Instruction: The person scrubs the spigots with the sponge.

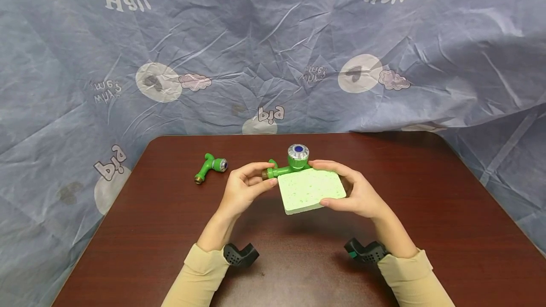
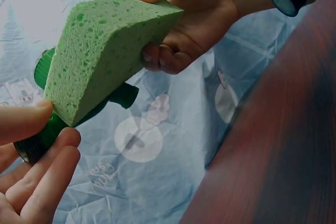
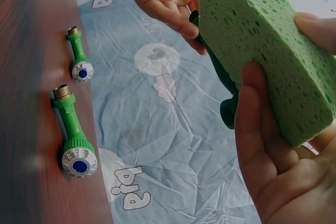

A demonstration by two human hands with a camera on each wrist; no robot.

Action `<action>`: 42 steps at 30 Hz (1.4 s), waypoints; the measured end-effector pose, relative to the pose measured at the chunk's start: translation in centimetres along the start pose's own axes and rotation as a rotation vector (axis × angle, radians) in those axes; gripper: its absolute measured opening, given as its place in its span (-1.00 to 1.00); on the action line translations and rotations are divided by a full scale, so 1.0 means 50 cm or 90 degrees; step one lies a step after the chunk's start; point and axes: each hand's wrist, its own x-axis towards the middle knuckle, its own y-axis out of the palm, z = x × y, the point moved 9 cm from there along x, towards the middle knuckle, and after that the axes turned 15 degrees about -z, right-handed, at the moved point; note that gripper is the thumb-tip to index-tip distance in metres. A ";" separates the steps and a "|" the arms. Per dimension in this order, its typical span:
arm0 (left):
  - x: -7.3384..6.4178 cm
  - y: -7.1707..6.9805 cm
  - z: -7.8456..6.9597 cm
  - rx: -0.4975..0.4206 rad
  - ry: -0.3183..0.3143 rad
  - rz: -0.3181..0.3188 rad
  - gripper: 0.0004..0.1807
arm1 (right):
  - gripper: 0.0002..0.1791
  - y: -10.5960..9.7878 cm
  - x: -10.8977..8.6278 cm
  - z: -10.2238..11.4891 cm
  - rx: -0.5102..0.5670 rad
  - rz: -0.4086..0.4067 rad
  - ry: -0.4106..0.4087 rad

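Note:
My left hand [image 1: 244, 188] grips a green tap [image 1: 281, 171] by its brass threaded end, between thumb and fingers. The tap's silver knob with a blue centre faces up in the head view. My right hand [image 1: 356, 191] holds a pale green sponge [image 1: 311, 188], thumb on one side and fingers on the other. The sponge lies against the tap and covers part of it. Both are held above the table. In the left wrist view the tap's spout [image 2: 126, 95] shows beneath the sponge [image 2: 84, 51].
Two similar green taps lie on the dark wooden table [image 1: 170, 231]. One tap [image 1: 209, 167] is at the left; the other tap [image 3: 73, 129] is mostly hidden behind the held one in the head view. A printed blue cloth [image 1: 256, 60] hangs behind the table.

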 end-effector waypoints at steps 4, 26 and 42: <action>0.002 -0.003 -0.003 0.013 0.015 -0.013 -0.65 | -0.24 0.000 0.001 0.010 -0.005 -0.003 -0.026; 0.000 -0.003 -0.010 -0.012 0.036 -0.060 -0.65 | -0.24 0.000 0.008 0.047 -0.059 -0.121 -0.075; 0.001 -0.009 -0.021 -0.045 0.031 -0.050 -0.64 | -0.23 -0.017 0.006 0.065 -0.049 -0.119 -0.090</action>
